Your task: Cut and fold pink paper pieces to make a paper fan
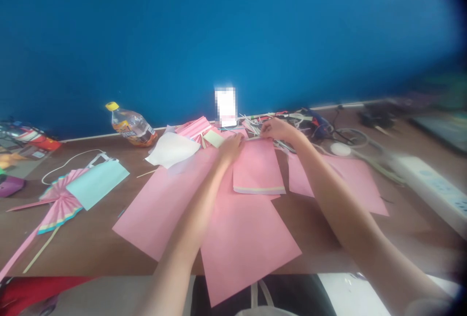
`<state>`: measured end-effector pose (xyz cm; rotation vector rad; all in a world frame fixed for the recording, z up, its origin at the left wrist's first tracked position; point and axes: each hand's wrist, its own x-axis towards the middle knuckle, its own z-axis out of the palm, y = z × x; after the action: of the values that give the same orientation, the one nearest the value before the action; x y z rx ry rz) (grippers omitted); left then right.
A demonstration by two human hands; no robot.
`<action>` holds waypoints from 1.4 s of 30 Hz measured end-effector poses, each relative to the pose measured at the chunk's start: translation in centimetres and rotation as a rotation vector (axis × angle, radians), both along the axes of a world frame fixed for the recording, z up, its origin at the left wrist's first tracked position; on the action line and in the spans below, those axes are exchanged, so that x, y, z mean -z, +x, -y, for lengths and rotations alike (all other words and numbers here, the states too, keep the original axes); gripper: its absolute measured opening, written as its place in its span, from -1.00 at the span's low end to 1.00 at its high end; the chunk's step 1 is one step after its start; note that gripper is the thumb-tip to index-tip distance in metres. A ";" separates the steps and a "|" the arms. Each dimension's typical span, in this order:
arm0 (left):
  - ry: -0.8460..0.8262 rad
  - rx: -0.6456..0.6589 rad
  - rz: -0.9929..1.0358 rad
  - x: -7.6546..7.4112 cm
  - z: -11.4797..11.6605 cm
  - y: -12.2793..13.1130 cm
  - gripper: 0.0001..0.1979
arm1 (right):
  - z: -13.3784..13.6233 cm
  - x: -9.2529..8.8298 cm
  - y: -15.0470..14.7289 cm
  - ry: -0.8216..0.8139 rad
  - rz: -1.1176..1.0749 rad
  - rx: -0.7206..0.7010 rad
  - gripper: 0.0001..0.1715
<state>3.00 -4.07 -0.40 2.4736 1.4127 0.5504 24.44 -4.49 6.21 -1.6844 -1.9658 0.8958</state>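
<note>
My left hand point(232, 146) and my right hand point(272, 129) are at the far edge of a pink sheet with a striped near border point(258, 167). Both have their fingers closed on that edge, the left at its left corner and the right near its right corner. Beneath and around it lie larger pink sheets point(248, 243), one of them reaching past the table's front edge. Another pink sheet point(355, 179) rests under my right forearm. Behind my left hand is a folded pink paper point(193, 130), beside a white crumpled sheet point(173, 149).
A bottle with a yellow cap point(132, 126) leans at the back left. A pleated pink fan point(65, 199) and a light blue piece point(98, 183) lie left. Cables and paper strips point(302, 121) clutter the back right, near a white power strip point(434, 184). A lit screen point(226, 104) stands by the blue wall.
</note>
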 end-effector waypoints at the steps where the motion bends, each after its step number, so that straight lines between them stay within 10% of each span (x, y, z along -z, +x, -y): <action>1: 0.001 -0.007 0.008 0.0 0.0 0.1 -0.72 | 0.0 0.0 0.1 0.011 0.016 -0.006 -0.89; 42: 0.058 -0.168 0.060 0.3 0.5 1.1 -0.79 | -0.3 0.3 0.1 0.086 0.351 -0.031 -0.76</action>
<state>4.05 -4.62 -0.75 2.3743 1.6120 0.7025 24.55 -4.21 5.91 -1.8658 -2.2225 0.5426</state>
